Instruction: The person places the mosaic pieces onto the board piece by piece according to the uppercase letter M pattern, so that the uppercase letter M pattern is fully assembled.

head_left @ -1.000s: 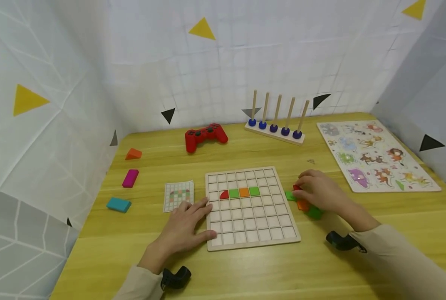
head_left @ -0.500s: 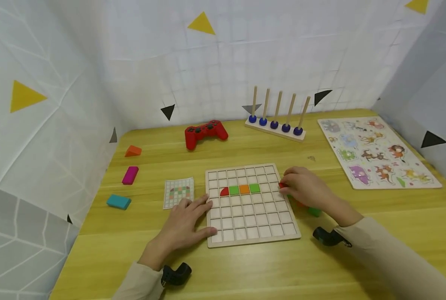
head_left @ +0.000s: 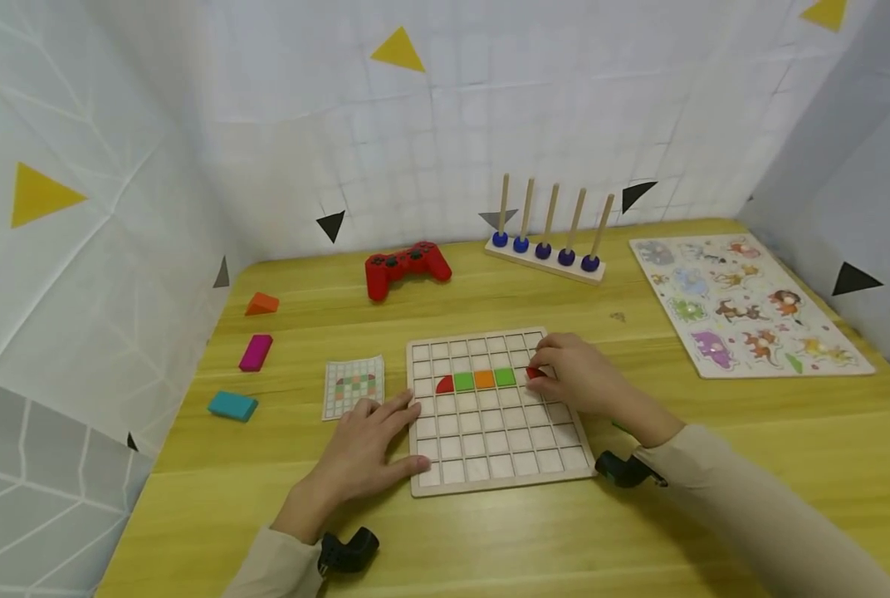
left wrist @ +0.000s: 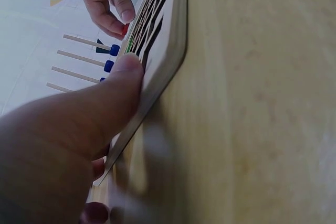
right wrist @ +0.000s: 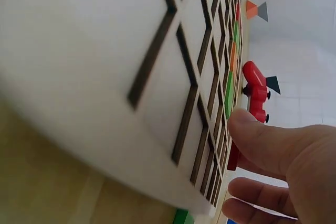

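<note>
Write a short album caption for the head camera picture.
The right hand pinches a red piece over a wooden grid board; the left hand touches its edge.

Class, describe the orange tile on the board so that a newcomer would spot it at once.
On the wooden table, find the pale grid board. From the leftmost red piece, go right past one green tile to the orange tile. It is the board's only visible orange piece, with another green tile just beyond.

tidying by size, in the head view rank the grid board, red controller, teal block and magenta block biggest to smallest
1. Grid board
2. Red controller
3. Teal block and magenta block: too alike to rank
</note>
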Demonstrator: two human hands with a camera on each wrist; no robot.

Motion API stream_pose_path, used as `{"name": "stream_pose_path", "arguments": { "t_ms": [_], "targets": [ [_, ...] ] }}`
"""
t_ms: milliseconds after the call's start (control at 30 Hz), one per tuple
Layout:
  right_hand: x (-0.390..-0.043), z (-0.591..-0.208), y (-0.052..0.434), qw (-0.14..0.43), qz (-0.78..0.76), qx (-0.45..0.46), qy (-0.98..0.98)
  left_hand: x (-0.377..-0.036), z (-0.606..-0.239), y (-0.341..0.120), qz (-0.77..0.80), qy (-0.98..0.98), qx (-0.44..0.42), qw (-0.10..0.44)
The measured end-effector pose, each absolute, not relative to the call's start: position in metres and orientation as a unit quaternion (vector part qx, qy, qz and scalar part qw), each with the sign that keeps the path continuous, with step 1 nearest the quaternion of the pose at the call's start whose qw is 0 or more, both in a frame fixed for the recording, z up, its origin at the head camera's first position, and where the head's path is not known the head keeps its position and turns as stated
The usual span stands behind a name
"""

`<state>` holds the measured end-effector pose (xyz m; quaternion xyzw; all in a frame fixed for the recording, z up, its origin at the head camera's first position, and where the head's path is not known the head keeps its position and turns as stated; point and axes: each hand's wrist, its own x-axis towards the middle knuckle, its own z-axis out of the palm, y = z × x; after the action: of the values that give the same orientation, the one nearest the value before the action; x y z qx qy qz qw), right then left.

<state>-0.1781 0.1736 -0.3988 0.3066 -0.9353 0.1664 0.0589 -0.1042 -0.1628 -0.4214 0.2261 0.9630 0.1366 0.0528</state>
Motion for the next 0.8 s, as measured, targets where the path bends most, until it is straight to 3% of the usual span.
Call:
{"name": "stream_pose_path", "arguments": {
  "t_ms": [800],
  "targets": [
    [-0.1845, -0.406, 0.1701, 0.046, 0.179, 0.296, -0.937, -0.1038, -0.4216, -0.1629, 0.143, 0.962, 0.23, 0.043]
  ]
}}
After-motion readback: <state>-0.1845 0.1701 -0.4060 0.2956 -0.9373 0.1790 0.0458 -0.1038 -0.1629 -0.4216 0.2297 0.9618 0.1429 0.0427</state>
